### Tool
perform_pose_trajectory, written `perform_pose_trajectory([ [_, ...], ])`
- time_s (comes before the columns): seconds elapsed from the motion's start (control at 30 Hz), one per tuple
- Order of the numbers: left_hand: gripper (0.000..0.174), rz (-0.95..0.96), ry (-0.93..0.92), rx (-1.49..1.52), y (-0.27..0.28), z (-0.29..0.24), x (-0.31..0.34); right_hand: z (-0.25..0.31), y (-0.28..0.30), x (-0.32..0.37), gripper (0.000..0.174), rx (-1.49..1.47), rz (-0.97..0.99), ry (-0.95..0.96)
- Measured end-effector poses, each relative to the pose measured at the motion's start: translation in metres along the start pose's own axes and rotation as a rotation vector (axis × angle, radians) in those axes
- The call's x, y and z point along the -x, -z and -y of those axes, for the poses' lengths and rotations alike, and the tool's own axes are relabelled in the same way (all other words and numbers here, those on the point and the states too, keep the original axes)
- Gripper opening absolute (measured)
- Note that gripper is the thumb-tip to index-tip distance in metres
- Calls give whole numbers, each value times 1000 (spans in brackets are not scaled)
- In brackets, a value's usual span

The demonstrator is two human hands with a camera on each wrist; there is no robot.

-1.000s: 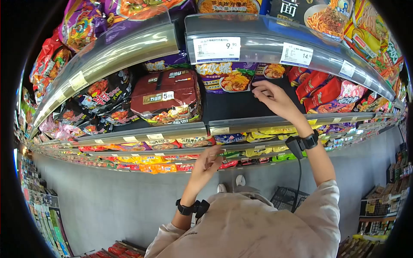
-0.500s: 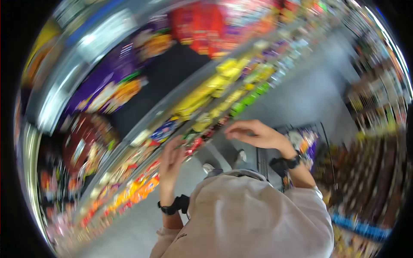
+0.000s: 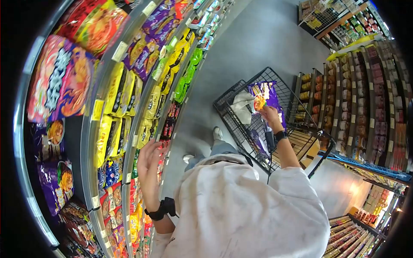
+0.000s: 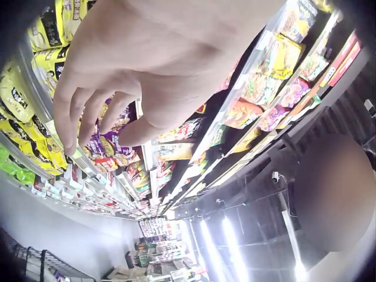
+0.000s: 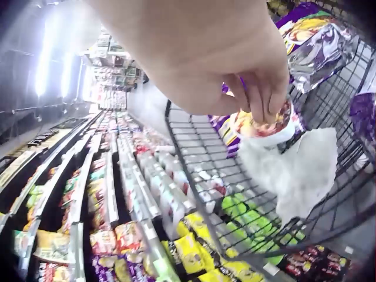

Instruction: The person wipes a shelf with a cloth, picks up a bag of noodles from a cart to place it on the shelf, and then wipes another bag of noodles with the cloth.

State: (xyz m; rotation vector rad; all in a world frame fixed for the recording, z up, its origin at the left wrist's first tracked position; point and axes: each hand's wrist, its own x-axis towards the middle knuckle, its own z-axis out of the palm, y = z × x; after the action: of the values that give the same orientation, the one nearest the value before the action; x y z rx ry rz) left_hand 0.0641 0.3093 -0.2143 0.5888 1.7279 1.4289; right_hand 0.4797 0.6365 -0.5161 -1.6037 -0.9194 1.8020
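**What do my hands have?**

My right hand (image 3: 270, 116) has its fingers bent onto a purple packet (image 3: 260, 99) and seems to pinch it; the thumb is hidden from me. My left hand (image 3: 149, 161) holds nothing, its fingers loose and slightly spread.

**What surrounds the right one?**

The packet lies under those fingertips, inside a black wire cart (image 3: 234, 129). Just beside it is a pale crumpled sheet (image 5: 294, 170); I can't tell whether they touch. A purple-and-silver packet (image 5: 323, 56) lies near that hand too.

**What could go wrong there?**

If I lifted with so small a hold, the glossy film might slip free. The pale sheet could get dragged along, or a packet corner could catch between the wires.

**And the left?**

Yellow packets (image 3: 116, 90) line the shelf beyond it. A careless turn could knock some loose.
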Motion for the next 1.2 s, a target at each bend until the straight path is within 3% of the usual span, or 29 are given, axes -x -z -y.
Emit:
perform_pose_trajectory([
  [0.07, 42, -28, 43, -77, -15, -3, -6, -40, 39, -40, 29, 202, -7, -132],
  [0.13, 41, -58, 61, -122, -25, -3, -7, -95, 55, -65, 25, 73, 17, -113],
  [0.2, 42, -107, 93, -139, -35, -10, -6, -101, 50, -72, 20, -55, 39, -92],
  [0.27, 43, -128, 124, -165, -37, -10, -5, -108, 42, -86, 28, -162, -136, -313],
  [0.4, 43, -169, 134, -185, -45, -12, -5, -108, 40, -108, 27, -440, 55, -397],
  [0.43, 43, -172, 136, -190, -48, -14, -5, -105, 36, -109, 35, -501, -84, -455],
  [0.47, 43, -181, 142, -185, -50, -16, -6, -99, 36, -108, 35, -503, -81, -456],
  [0.57, 42, -182, 147, -180, -54, -19, -11, -89, 39, -120, 45, -616, -124, -714],
  [0.67, 41, -158, 157, -196, -56, -20, -12, -98, 43, -125, 46, -471, -54, -610],
  [0.73, 41, -145, 146, -205, -53, -19, -12, -124, 53, -145, 45, -483, -132, -636],
  [0.77, 41, -131, 140, -211, -51, -18, -11, -149, 70, -160, 46, -461, -30, -582],
  [0.8, 41, -120, 133, -217, -48, -18, -10, -141, 63, -150, 46, -438, 74, -528],
  [0.87, 41, -144, 137, -210, -48, -21, -6, -131, 45, -139, 47, -387, -16, -470],
  [0.93, 41, -159, 148, -209, -45, -22, -2, -127, 31, -135, 38, -588, -226, -495],
  [0.97, 41, -161, 145, -206, -44, -20, -1, -118, 45, -131, 33, -635, 254, -545],
  [1.0, 41, -164, 142, -201, -44, -17, -2, -116, 42, -133, 33, -636, 253, -544],
  [1.07, 41, -150, 147, -203, -42, -13, -1, -118, 32, -129, 31, -555, 65, -443],
  [1.1, 41, -138, 148, -202, -41, -11, 0, -121, 26, -127, 30, -665, -106, -438],
  [1.2, 42, -130, 129, -240, -41, -7, 1, -93, 30, -111, 30, -554, -23, -511],
])
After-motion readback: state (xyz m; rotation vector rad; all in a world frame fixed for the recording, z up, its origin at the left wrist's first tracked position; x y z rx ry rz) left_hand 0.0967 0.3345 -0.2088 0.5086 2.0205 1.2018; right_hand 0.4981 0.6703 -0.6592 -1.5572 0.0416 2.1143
